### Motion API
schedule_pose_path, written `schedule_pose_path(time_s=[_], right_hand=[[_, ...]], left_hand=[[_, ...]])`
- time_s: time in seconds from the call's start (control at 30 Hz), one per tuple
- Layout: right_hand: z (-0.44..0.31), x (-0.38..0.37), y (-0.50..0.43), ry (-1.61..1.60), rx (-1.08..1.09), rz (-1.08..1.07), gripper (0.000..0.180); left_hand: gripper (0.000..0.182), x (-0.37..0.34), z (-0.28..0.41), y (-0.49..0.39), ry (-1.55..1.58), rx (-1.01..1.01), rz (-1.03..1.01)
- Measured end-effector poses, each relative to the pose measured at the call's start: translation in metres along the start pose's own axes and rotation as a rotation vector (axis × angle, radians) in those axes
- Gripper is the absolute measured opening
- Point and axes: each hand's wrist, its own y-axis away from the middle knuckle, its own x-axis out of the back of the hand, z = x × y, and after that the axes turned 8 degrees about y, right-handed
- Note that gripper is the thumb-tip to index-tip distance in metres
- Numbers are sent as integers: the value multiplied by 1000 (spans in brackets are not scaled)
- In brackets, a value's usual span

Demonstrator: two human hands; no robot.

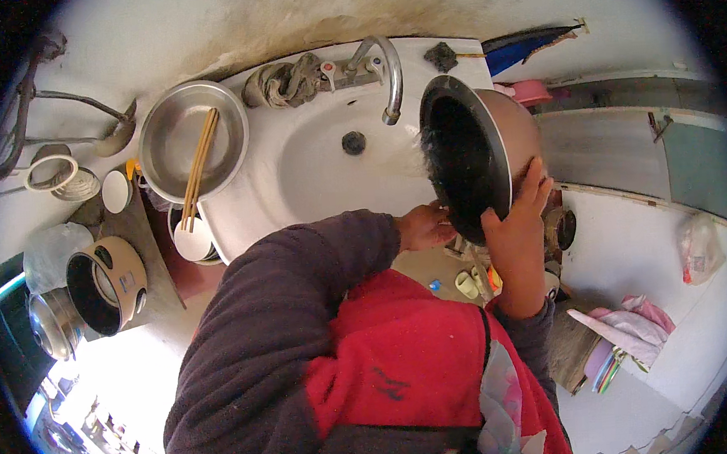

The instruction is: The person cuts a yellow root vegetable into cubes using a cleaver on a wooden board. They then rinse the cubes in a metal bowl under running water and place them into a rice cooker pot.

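Observation:
A deep black-lined pan (468,158) with a light brown outside stands tilted on its side at the right of the white washbasin (316,167), its opening towards the basin. My right hand (520,236) grips its near right rim, thumb at the edge and fingers spread on the outer wall. My left hand (426,226) is at the lower left rim, its fingertips partly hidden by the pan. Pale streaks like water show between pan and basin. The curved metal faucet (392,75) reaches over the basin, left of the pan.
A steel bowl (171,145) with wooden chopsticks (201,168) sits at the basin's left corner. A grey cloth (286,82) lies beside the faucet taps, a dark scrubber (440,57) at the back right. A pot (132,272) stands on the left shelf; ladles hang above.

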Motion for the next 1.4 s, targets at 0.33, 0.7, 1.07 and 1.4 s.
schedule_pose_path(time_s=[0.33, 0.7, 1.07, 1.4], right_hand=[[-11, 35, 25, 4, -68, 159, 88], [118, -35, 5, -934, -299, -64, 83], [123, -141, -2, -1038, -419, -255, 34], [67, -121, 8, -1445, -537, -530, 22]], left_hand=[[26, -61, 32, -45, -979, -489, -278], [35, 3, 144, 19, -1806, -100, -737], [46, 58, 317, -3, -2195, -221, 610], [26, 119, 297, -23, -2184, -57, 677]])
